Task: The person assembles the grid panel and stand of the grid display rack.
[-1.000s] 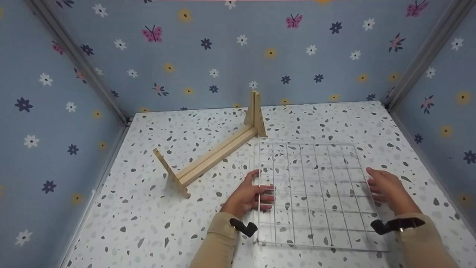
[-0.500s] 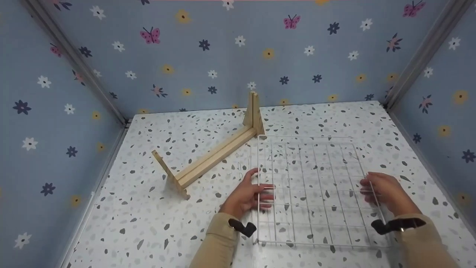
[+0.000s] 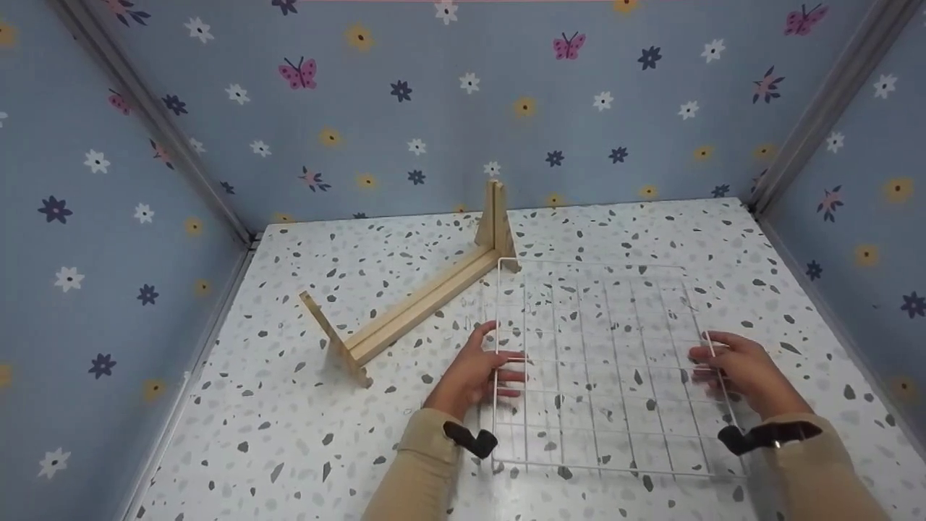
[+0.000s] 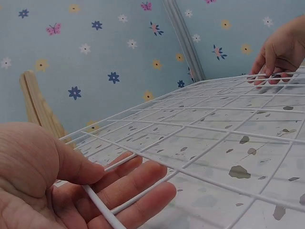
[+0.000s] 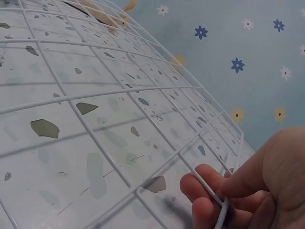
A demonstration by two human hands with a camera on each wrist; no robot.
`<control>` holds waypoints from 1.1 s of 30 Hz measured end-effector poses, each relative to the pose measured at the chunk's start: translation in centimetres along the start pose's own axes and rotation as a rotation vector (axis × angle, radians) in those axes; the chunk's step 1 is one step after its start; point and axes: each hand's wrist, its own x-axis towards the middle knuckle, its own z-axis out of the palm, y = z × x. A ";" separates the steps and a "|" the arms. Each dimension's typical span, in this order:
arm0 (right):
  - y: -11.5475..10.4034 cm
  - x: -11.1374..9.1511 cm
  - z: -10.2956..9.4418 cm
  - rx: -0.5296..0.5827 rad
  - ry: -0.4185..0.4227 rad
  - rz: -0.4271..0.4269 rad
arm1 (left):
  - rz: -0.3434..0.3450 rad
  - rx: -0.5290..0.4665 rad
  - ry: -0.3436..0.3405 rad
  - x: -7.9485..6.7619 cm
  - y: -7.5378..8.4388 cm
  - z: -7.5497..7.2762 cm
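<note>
The right hand point(image 5: 269, 176) pinches a grid point(image 5: 127, 92) (white wire).

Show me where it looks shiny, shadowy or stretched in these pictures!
Head view: pale shine on the tabletop near the bottom edge; right wrist view: shadow stripes beneath the wire grid; left wrist view: wires look fatter close to the camera.

Three pale-blue walls with flower and butterfly print point(image 3: 448, 116); grey metal-looking strips point(image 3: 160, 130) at back corners; white, grey-flecked bench point(image 3: 239, 405) between.

White wire grid point(image 3: 619, 365), grey-speckled white tabletop point(image 3: 289, 434)
</note>
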 end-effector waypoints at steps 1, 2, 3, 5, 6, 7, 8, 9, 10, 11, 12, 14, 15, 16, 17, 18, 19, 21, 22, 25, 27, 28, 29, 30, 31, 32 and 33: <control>-0.1 0.0 0.1 0.006 -0.004 -0.006 | 0.001 0.005 0.010 -0.1 0.1 0.0; -0.1 0.0 0.1 0.010 -0.008 -0.017 | 0.001 0.009 0.017 -0.1 0.3 -0.1; -0.2 0.0 0.2 0.013 -0.011 -0.030 | 0.001 0.012 0.023 -0.2 0.4 -0.2; -0.5 -0.1 0.2 -0.002 -0.020 -0.067 | 0.005 0.013 0.033 -0.2 0.6 -0.2; -0.6 -0.1 0.1 -0.012 -0.023 -0.089 | 0.007 0.013 0.034 -0.2 0.8 -0.3; -0.8 -0.2 0.1 -0.024 -0.025 -0.109 | 0.011 0.014 0.037 -0.2 0.9 -0.3; -0.9 -0.2 0.1 -0.037 -0.025 -0.126 | 0.016 0.016 0.038 -0.2 1.1 -0.3; -1.0 -0.2 0.1 -0.051 -0.026 -0.143 | 0.020 0.016 0.041 -0.2 1.2 -0.3; -1.2 -0.2 0.0 -0.064 -0.027 -0.156 | 0.024 0.018 0.043 -0.2 1.4 -0.3; -1.3 -0.3 0.0 -0.069 -0.025 -0.161 | 0.027 0.019 0.043 -0.2 1.6 -0.3; -1.5 -0.3 0.0 -0.073 -0.023 -0.165 | 0.030 0.023 0.046 -0.3 1.7 -0.2; -1.8 -0.3 -0.1 -0.071 -0.021 -0.168 | 0.033 0.032 0.052 -0.4 2.1 -0.2; -1.9 -0.3 -0.1 -0.067 -0.020 -0.169 | 0.034 0.037 0.056 -0.4 2.3 -0.2; -2.0 -0.4 -0.1 -0.061 -0.020 -0.166 | 0.035 0.044 0.060 -0.5 2.4 -0.1; -2.2 -0.4 -0.2 -0.056 -0.019 -0.163 | 0.038 0.048 0.064 -0.5 2.6 -0.1; -2.3 -0.4 -0.2 -0.052 -0.018 -0.162 | 0.043 0.053 0.067 -0.6 2.8 0.0; -2.5 -0.4 -0.2 -0.048 -0.015 -0.161 | 0.047 0.058 0.070 -0.6 3.0 0.0; -2.8 -0.3 -0.2 -0.044 -0.011 -0.161 | 0.056 0.066 0.075 -0.7 3.3 0.1; -2.9 -0.3 -0.2 -0.044 -0.009 -0.161 | 0.059 0.072 0.078 -0.8 3.5 0.1; -3.3 -0.3 -0.3 -0.040 0.003 -0.167 | 0.066 0.093 0.086 -0.8 4.1 0.2; -3.6 -0.3 -0.3 -0.034 0.012 -0.173 | 0.072 0.107 0.086 -0.8 4.4 0.3; -3.7 -0.3 -0.3 -0.033 0.017 -0.176 | 0.076 0.114 0.086 -0.8 4.6 0.3; -3.8 -0.3 -0.3 -0.030 0.022 -0.179 | 0.081 0.118 0.083 -0.7 4.7 0.3; -3.9 -0.3 -0.3 -0.028 0.028 -0.183 | 0.087 0.121 0.081 -0.7 4.9 0.4; -4.1 -0.3 -0.3 -0.025 0.035 -0.185 | 0.093 0.128 0.078 -0.7 5.0 0.4; -4.2 -0.4 -0.3 -0.017 0.043 -0.186 | 0.101 0.135 0.077 -0.7 5.1 0.4; -4.4 -0.4 -0.3 -0.012 0.050 -0.188 | 0.105 0.137 0.077 -0.7 5.3 0.4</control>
